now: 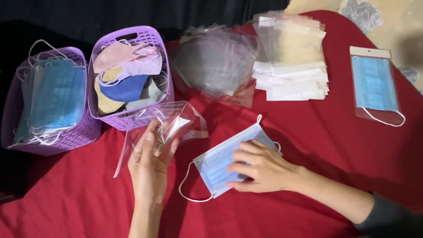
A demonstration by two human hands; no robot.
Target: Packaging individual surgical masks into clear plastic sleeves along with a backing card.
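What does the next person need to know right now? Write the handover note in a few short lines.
Left hand: holds a clear plastic bag just above the red cloth.
Right hand: flat on a loose blue face mask, pinning it to the cloth.
Supplies: blue masks in the left purple basket, mixed coloured masks in the right purple basket, two stacks of empty clear bags behind.
Done: one bagged blue mask lies at the far right.
Left: the loose mask is not yet in the bag.
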